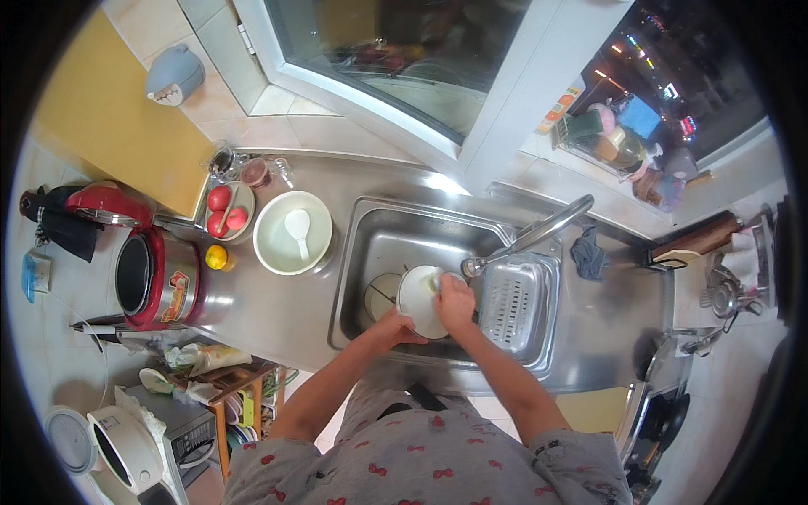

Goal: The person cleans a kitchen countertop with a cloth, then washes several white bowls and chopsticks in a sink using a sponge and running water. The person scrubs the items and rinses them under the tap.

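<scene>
Over a stainless steel sink (404, 221), my left hand (394, 329) grips the near left rim of a white bowl (418, 309). My right hand (454, 302) is closed on a small pale green and white sponge (435, 279), pressed against the inside of the bowl near its far right side. Beneath, on the sink floor, lies a round dish (379, 297) with a thin dark utensil across it, partly hidden by the bowl. The faucet (530, 233) reaches in just right of my right hand; no running water can be made out.
A perforated metal drain tray (514, 303) fills the sink's right side. Left of the sink stand a white basin (293, 262) with a rice paddle (298, 230), a plate of red fruit (243, 196), a yellow citrus fruit (216, 257) and a red rice cooker (158, 278). A grey cloth (588, 254) lies at right.
</scene>
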Tool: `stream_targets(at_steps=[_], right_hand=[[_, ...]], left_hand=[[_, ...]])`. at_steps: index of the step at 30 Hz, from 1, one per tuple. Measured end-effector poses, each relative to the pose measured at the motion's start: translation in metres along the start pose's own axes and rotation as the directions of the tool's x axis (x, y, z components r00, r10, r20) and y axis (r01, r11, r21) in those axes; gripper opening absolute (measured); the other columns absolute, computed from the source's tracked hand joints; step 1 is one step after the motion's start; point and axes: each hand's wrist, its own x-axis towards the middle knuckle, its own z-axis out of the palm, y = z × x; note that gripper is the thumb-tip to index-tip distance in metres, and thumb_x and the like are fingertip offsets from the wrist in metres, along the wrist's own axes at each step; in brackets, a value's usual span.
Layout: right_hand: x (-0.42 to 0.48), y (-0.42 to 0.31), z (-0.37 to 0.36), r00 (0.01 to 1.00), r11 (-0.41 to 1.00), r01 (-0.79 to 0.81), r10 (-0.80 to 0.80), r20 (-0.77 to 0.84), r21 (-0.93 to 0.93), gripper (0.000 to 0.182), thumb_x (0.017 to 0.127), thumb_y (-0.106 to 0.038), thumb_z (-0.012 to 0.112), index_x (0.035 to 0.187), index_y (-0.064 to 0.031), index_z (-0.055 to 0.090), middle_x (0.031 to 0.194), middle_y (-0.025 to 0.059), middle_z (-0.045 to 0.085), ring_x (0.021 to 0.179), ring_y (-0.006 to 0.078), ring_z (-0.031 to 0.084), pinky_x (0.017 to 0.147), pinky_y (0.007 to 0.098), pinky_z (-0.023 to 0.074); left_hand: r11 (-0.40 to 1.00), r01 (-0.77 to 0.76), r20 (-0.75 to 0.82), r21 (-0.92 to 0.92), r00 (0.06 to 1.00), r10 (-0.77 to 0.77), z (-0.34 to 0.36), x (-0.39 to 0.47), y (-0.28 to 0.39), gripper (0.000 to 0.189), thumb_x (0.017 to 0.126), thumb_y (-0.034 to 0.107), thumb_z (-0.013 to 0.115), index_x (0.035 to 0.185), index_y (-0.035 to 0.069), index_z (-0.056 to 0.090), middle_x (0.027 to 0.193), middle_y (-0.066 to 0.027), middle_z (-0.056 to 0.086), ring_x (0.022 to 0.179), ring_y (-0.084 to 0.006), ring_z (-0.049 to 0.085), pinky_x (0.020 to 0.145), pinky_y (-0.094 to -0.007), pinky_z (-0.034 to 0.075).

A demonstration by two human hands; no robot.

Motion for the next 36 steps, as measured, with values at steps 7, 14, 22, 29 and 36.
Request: stream_targets(at_steps=[7,14,22,29,36], right_hand=[[-0.032,-0.013,-0.022,0.991,0.982,0.114,-0.124,0.055,0.151,0.035,0.072,-0.011,0.065,0.105,-0.0084,0.056,0.097,0.0126,0.061,0.089,0.0337,0.058,0.076,0.0456,0.0434],[0.001,-0.004,-0.005,0.994,0.984,0.069,-0.054,-0.091,0.167,0.032,0.075,-0.013,0.063,0.106,-0.0072,0.056,0.093,0.0147,0.061,0.087,0.0345,0.058,0.076,0.0471,0.0431],[-0.041,0.014,-0.031,0.936,0.932,0.213,-0.281,0.213,0.295,0.025,0.074,-0.012,0.063,0.098,-0.0114,0.061,0.092,0.0094,0.061,0.093,0.0288,0.058,0.082,0.0415,0.0440],[0.011,0.021,-0.035,0.867,0.865,0.489,-0.496,-0.047,-0.115,0.022,0.075,-0.010,0.058,0.097,-0.0127,0.062,0.089,0.0034,0.059,0.092,0.0231,0.056,0.085,0.0387,0.0402],[-0.022,0.030,-0.036,0.946,0.947,0.316,-0.310,0.100,-0.058,0.027,0.070,-0.013,0.064,0.096,-0.0078,0.061,0.093,0.0095,0.062,0.098,0.0285,0.055,0.093,0.0458,0.0405]], left_hand=[[1.000,0.013,0.018,0.027,1.000,-0.014,-0.006,0.003,0.007,0.062,0.075,-0.003,0.053,0.135,0.005,0.040,0.122,-0.0155,0.057,0.109,-0.0328,0.061,0.091,-0.0522,0.054],[0.979,0.158,0.143,-0.125,0.980,-0.140,0.002,0.021,-0.020,0.054,0.078,-0.001,0.054,0.131,0.004,0.045,0.122,-0.0159,0.058,0.110,-0.0331,0.060,0.095,-0.0534,0.051],[0.999,0.021,-0.033,-0.039,0.999,-0.022,-0.015,-0.002,0.000,0.050,0.078,-0.001,0.052,0.128,0.001,0.047,0.119,-0.0169,0.058,0.109,-0.0332,0.061,0.091,-0.0547,0.053],[0.968,0.237,0.069,0.079,0.968,-0.242,-0.007,0.007,-0.009,0.050,0.076,0.003,0.051,0.126,-0.002,0.048,0.118,-0.0173,0.060,0.105,-0.0352,0.062,0.085,-0.0525,0.057],[0.996,0.047,-0.132,0.076,0.991,-0.037,-0.005,0.008,0.002,0.052,0.079,0.012,0.050,0.128,-0.003,0.045,0.114,-0.0190,0.061,0.099,-0.0348,0.065,0.083,-0.0487,0.058]])
